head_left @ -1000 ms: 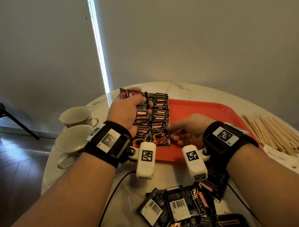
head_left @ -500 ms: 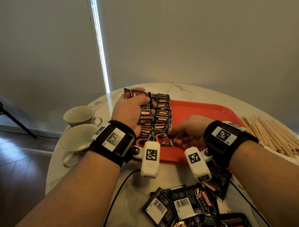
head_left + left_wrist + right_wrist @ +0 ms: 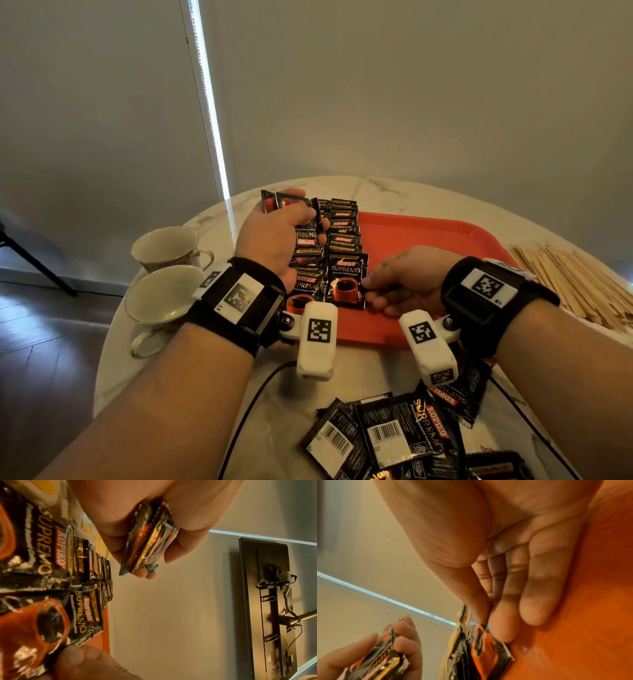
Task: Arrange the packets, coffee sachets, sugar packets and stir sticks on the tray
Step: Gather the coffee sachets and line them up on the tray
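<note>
Your left hand (image 3: pixel 279 236) grips a spare stack of sachets (image 3: pixel 147 539) above the rows, ready to deal, while your right hand (image 3: pixel 406 279) fingers (image 3: pixel 501 626) pinch the nearest coffee sachet (image 3: pixel 346 281), squaring it on the tray (image 3: pixel 428 236).

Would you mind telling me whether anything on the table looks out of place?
Yes: a loose heap of coffee sachets lies jumbled on the table's near edge, several barcode-side up, unlike the neat overlapping rows on the red tray.
</note>
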Demonstrator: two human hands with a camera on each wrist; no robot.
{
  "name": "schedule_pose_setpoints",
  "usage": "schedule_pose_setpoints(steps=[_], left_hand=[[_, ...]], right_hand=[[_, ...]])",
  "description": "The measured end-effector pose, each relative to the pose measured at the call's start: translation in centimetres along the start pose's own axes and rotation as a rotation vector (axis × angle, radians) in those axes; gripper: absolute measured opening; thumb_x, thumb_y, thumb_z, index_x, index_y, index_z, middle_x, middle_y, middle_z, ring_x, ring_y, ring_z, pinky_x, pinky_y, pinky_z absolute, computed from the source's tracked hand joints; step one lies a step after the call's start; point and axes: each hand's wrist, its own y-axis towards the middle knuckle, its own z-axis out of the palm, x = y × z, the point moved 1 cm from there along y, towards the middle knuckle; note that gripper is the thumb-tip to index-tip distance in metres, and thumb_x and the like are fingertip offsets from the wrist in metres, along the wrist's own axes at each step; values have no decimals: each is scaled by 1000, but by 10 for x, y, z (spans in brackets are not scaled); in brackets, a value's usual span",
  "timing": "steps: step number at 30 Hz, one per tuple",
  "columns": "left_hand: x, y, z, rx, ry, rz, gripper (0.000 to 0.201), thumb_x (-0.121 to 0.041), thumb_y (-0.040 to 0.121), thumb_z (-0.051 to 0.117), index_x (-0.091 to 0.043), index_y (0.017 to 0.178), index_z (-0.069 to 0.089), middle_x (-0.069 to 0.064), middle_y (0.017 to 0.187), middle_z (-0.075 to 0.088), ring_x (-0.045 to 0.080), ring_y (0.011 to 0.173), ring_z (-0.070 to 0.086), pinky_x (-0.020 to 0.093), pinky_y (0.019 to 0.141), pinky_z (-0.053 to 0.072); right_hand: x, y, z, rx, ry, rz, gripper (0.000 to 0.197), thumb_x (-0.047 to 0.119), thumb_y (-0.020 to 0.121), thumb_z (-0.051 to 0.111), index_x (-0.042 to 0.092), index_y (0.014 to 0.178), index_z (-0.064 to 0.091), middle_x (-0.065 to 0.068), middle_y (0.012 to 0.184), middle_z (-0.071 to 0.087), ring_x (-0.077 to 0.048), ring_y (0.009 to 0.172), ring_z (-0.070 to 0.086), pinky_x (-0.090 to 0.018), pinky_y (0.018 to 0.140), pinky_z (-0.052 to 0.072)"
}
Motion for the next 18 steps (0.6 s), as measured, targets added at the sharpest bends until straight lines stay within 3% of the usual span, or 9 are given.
schedule_pose_setpoints(steps=[6,12,18], left_hand=[[1,-1,1,3,5,0,37,5,93,61,-5,129,63,23,94,72,30,75,71,37,61,59],[1,-1,1,-5,-2,-19,37,5,93,60,-4,129,63,17,83,74,32,80,71,37,61,59],[0,-1,0,-15,-36,-42,40,7,92,57,-3,130,63,22,95,72,32,82,72,38,61,59]], right_hand=[[6,2,3,-6,-36,28,9,9,91,72,1,93,71,-13,76,72,-17,57,67,-27,53,56],[11,1,5,-11,-60,52,11,10,92,73,0,96,71,-13,73,73,-16,54,66,-28,52,57],[13,0,7,-27,-75,58,16,10,92,72,-2,103,69,-14,73,72,-17,53,65,-28,50,56]])
